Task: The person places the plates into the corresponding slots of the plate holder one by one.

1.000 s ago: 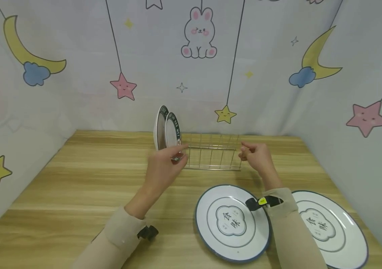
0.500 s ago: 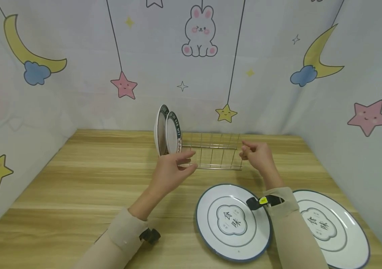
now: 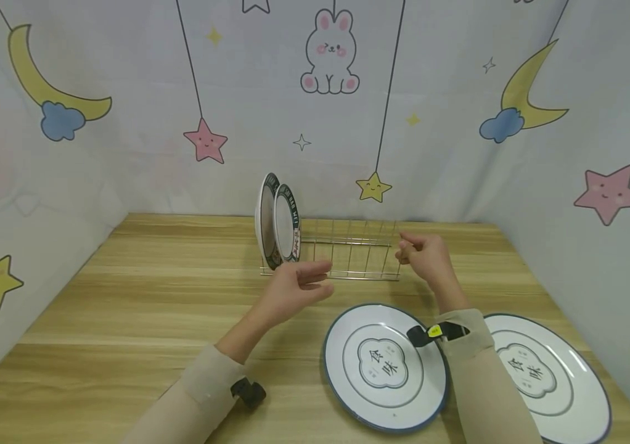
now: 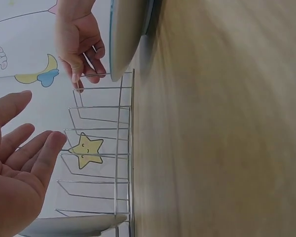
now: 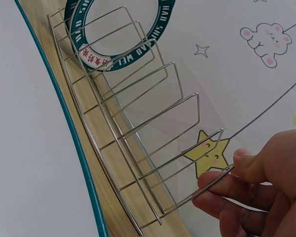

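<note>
A metal wire dish rack (image 3: 365,279) stands at the back of the wooden table. Two dark-green-rimmed plates stand upright at its left end: a larger white plate (image 3: 262,219) outermost and a smaller plate (image 3: 285,223) just inside it. My right hand (image 3: 428,262) pinches the wire at the rack's right end between thumb and fingers; the right wrist view shows this grip on the rack's end loop (image 5: 214,183). My left hand (image 3: 291,290) holds nothing. It hovers just in front of the rack, fingers extended and thumb apart, overlapping the lower front bar in the head view.
A blue-rimmed white plate (image 3: 348,394) lies flat on the table in front of the rack. Farther right, a second, larger one (image 3: 576,394) lies partly under my right forearm. A white patterned curtain (image 3: 437,172) closes off the back and sides.
My left hand has drawn back from the upright plates, moving right and toward me, and uncovers their lower edges. My right hand stays at the rack's end.
</note>
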`<state>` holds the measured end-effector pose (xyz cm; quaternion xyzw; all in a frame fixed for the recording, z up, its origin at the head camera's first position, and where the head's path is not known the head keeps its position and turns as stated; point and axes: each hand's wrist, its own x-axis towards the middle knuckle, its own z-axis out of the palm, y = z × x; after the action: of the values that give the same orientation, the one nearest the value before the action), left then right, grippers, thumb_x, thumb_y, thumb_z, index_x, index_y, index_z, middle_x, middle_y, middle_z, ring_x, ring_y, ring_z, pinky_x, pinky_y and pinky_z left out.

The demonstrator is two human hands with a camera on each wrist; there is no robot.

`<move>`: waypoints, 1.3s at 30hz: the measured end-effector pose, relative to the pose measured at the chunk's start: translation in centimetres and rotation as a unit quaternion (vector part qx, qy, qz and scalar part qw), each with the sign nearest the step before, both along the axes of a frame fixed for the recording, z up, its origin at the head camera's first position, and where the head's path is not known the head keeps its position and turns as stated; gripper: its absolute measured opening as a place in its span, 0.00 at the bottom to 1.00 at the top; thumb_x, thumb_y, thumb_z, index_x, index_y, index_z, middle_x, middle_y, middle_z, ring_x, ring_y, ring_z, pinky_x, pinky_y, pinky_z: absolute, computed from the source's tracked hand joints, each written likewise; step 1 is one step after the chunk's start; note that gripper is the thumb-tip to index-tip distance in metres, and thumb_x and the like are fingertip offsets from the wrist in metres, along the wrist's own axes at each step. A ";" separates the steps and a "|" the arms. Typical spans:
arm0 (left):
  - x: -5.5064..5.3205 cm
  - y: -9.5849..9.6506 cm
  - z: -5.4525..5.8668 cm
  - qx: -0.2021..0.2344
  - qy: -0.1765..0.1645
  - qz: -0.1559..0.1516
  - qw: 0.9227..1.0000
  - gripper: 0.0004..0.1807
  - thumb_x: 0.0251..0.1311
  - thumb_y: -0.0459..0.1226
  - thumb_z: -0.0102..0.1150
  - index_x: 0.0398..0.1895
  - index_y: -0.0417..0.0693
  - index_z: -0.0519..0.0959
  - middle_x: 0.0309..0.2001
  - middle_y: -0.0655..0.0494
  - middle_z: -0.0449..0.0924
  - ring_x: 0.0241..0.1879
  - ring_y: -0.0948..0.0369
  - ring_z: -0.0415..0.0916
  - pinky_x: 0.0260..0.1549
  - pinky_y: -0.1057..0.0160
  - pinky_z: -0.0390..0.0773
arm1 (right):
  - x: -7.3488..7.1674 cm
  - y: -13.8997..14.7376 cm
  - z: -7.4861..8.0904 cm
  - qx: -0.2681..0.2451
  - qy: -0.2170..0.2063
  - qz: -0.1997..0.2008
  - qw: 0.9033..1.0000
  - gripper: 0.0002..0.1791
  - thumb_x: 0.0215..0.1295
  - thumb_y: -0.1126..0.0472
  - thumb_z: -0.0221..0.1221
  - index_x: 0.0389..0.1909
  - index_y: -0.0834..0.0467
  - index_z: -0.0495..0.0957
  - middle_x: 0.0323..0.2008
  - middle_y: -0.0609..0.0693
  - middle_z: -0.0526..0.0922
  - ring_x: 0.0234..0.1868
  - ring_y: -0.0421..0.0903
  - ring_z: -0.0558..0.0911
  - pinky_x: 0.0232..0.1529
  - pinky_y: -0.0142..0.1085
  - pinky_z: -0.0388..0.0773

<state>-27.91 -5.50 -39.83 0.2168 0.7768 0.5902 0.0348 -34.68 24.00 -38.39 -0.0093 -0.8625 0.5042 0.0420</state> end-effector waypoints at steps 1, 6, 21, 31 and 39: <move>-0.1 0.0 -0.2 -0.007 0.002 -0.006 1.000 0.27 0.60 0.36 0.68 0.63 0.41 0.76 0.61 0.45 0.77 0.55 0.50 0.79 0.48 0.65 0.82 | 0.0 0.0 0.0 0.000 0.000 0.001 1.000 0.21 0.75 0.62 0.53 0.66 0.61 0.73 0.43 0.62 0.85 0.42 0.54 0.86 0.52 0.44 0.82; -0.5 0.2 -1.0 -0.039 -0.004 -0.064 0.997 0.31 0.60 0.36 0.68 0.67 0.40 0.72 0.64 0.44 0.73 0.61 0.49 0.74 0.56 0.59 0.78 | -0.1 0.0 -0.1 0.002 -0.001 0.003 1.000 0.21 0.75 0.61 0.53 0.66 0.61 0.72 0.44 0.62 0.85 0.42 0.53 0.85 0.52 0.45 0.82; -1.0 0.4 -2.2 -0.102 -0.054 -0.216 0.970 0.36 0.62 0.40 0.68 0.71 0.41 0.66 0.69 0.47 0.67 0.65 0.50 0.68 0.62 0.57 0.73 | -0.1 0.0 -0.1 -0.006 -0.007 0.004 1.000 0.21 0.75 0.62 0.53 0.66 0.61 0.72 0.43 0.62 0.85 0.42 0.54 0.85 0.53 0.47 0.81; -1.2 0.6 -2.7 -0.137 -0.064 -0.224 0.963 0.32 0.61 0.41 0.68 0.68 0.45 0.71 0.66 0.57 0.72 0.61 0.60 0.73 0.62 0.62 0.72 | -0.1 0.1 -0.1 -0.005 0.004 0.008 1.000 0.21 0.75 0.62 0.53 0.66 0.62 0.72 0.42 0.63 0.85 0.43 0.57 0.85 0.53 0.48 0.81; -1.1 1.1 -3.1 -0.156 -0.064 -0.223 0.960 0.28 0.60 0.41 0.69 0.64 0.52 0.76 0.63 0.62 0.75 0.59 0.65 0.73 0.62 0.63 0.72 | -0.1 0.2 -0.2 -0.002 0.005 0.007 1.000 0.21 0.75 0.62 0.54 0.65 0.62 0.72 0.42 0.62 0.85 0.41 0.53 0.86 0.51 0.44 0.83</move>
<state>-28.96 -4.42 -42.93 0.3384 0.7871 0.4520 0.2484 -34.82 24.18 -38.58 -0.0012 -0.8615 0.5060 0.0426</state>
